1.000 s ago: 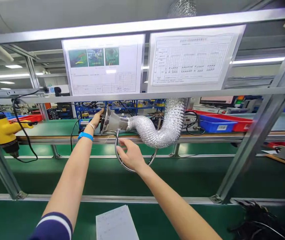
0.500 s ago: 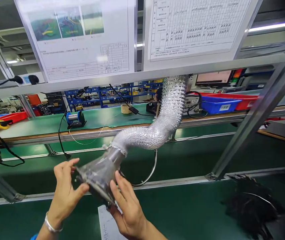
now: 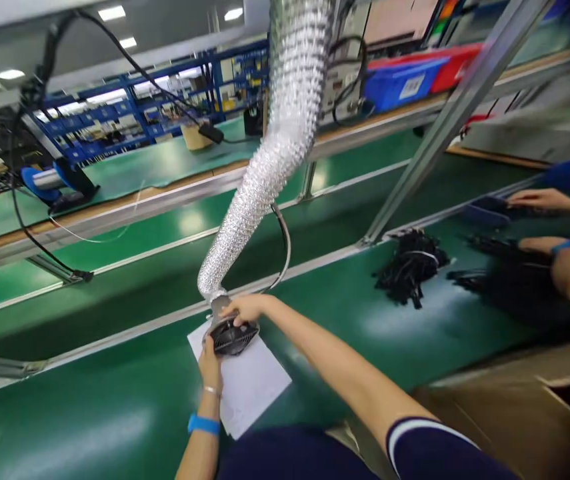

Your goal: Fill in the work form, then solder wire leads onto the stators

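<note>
Across the broad dark-green bench (image 3: 89, 407), down the long crinkled silver-foil duct (image 3: 265, 167), past the flat white paper sheets (image 3: 259, 387), onto the flared grey hood (image 3: 221, 306), held over the sheets, touching or not impossible to tell. Grasped at the left rim by the left hand (image 3: 209, 365), gripped along the far side by the right hand (image 3: 245, 308), with black slotted grille (image 3: 235, 340) between. Seemingly mid-positioning; probably calling for a firm, even two-handed hold, sparing the duct any kink.
</note>
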